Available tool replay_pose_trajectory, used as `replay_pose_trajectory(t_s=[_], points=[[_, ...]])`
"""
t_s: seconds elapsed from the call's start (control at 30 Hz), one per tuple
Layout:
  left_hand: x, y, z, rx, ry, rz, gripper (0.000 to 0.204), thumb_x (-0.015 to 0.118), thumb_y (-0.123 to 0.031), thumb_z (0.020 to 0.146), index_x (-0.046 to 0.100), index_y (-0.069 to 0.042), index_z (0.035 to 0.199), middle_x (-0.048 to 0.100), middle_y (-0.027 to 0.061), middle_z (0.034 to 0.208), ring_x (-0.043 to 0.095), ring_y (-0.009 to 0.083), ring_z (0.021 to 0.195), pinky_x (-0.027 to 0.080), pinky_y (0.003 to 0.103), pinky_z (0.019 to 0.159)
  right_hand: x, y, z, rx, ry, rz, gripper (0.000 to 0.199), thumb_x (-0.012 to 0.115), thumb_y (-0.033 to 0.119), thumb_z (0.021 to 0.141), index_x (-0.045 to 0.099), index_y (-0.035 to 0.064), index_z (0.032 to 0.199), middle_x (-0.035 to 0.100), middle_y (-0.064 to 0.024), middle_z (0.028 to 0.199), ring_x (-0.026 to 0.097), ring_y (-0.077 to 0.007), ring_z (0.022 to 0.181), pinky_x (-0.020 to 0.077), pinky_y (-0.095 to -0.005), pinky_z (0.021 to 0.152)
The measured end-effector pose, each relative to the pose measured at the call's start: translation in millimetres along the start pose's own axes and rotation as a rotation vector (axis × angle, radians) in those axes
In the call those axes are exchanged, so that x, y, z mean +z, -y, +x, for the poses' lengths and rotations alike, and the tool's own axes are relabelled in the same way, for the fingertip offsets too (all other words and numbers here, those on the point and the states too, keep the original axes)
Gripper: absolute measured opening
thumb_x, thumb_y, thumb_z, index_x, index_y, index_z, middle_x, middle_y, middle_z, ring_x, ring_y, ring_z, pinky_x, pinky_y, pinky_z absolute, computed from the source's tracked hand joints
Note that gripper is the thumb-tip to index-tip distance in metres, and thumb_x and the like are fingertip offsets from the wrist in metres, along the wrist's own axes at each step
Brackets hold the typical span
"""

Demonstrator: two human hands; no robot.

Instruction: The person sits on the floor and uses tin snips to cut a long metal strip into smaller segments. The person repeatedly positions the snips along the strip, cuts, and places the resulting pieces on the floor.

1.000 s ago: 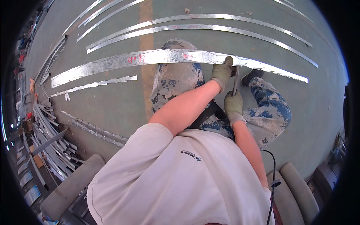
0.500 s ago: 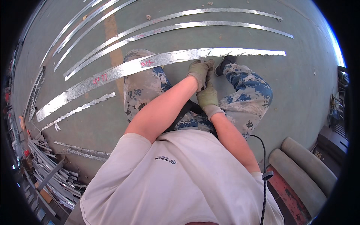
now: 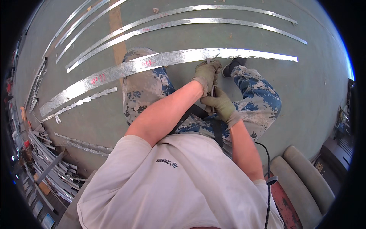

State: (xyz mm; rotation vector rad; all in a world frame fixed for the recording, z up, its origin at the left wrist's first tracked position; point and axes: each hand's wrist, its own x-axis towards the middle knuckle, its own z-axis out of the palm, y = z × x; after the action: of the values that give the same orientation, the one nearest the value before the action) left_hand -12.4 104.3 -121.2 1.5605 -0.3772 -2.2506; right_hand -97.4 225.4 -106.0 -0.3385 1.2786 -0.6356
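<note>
Both of my hands wear olive-grey work gloves and are closed around a slim metal hand tool (image 3: 213, 100); the gloves cover most of it, so its exact kind is hidden. My left hand (image 3: 206, 73) is wrapped round its upper part, just under the near edge of a long, wide galvanized sheet-metal strip (image 3: 126, 70). A short metal tip shows above the left glove, at the strip's edge. Lower and closer to my body, my right hand (image 3: 220, 104) grips the lower end. The strip bears red handwritten marks, and its right half has a jagged near edge.
Several narrower metal strips (image 3: 213, 20) lie beyond on the green floor. A jagged offcut (image 3: 82, 102) lies at left, near a heap of metal scraps (image 3: 57, 171). Grey padded rolls (image 3: 295, 187) stand at lower right; a black cable (image 3: 269, 160) hangs beside my right arm.
My right hand has shifted right and slightly toward my body, showing more of the tool between the gloves. My left hand stays near the strip's edge. The whole view has shifted slightly.
</note>
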Motion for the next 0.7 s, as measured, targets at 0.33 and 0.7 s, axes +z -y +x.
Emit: replay_pose_trajectory(t_s=[0.33, 0.7], points=[[-22, 8, 9, -0.023, 0.442, -0.348, 0.020, 0.064, -0.023, 0.104, 0.062, -0.003, 0.107, 0.047, -0.0069, 0.066, 0.037, 0.0057, 0.050, 0.032, 0.026, 0.048, 30, -12, 9, -0.103, -0.654, -0.850, 0.060, 0.079, 0.029, 0.079, 0.057, -0.0015, 0.125, 0.073, -0.0235, 0.108, 0.072, -0.0380, 0.097, 0.0554, -0.0429, 0.087], [-25, 10, 12, -0.032, 0.544, -0.442, 0.022, 0.063, -0.024, 0.106, 0.060, -0.003, 0.109, 0.042, -0.0082, 0.063, 0.034, 0.0044, 0.048, 0.031, 0.024, 0.046, 1, 14, -19, -0.060, 0.014, 0.124, 0.039, 0.075, 0.028, 0.094, 0.063, 0.0034, 0.122, 0.073, -0.0099, 0.104, 0.072, -0.0208, 0.083, 0.0580, -0.0340, 0.072]])
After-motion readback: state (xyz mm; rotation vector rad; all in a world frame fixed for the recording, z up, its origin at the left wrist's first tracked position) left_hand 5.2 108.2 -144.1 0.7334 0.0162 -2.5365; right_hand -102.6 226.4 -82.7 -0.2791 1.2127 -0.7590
